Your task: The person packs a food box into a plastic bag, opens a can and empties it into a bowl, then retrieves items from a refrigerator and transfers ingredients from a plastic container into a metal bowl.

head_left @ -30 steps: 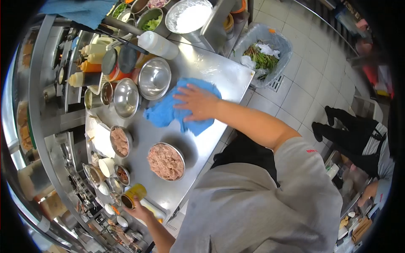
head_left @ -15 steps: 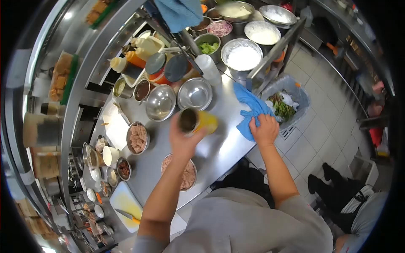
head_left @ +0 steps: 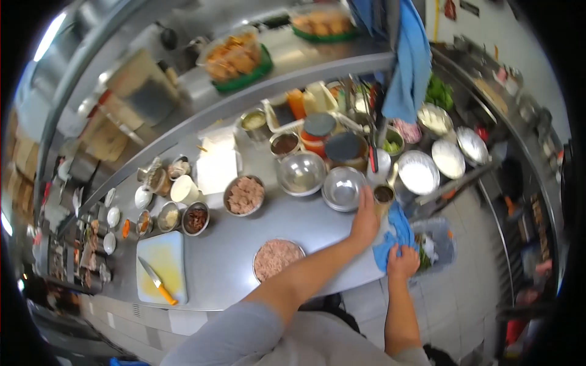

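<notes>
My left hand [head_left: 365,224] reaches across the steel table, its fingers stretched out beside a yellowish jar [head_left: 383,209] with a dark round top. I cannot tell whether the fingers still touch the jar. Just behind that hand is a shiny metal bowl [head_left: 342,188]. At the table's right end my right hand [head_left: 404,261] is closed on a crumpled blue cloth [head_left: 400,227]. A bowl of pinkish minced meat [head_left: 276,258] stands near the front edge, left of my left forearm.
A second bowl of meat [head_left: 245,196] and another metal bowl [head_left: 301,173] stand farther back. On the left, a knife [head_left: 156,279] lies on a cutting board [head_left: 177,259]. Pans of white powder [head_left: 419,172] line the back right. A lined bin [head_left: 444,235] stands beyond the table's right end.
My left hand has moved the jar to the right, beside the blue cloth, and its fingers have straightened. My right hand stays on the cloth. The view has swung left.
</notes>
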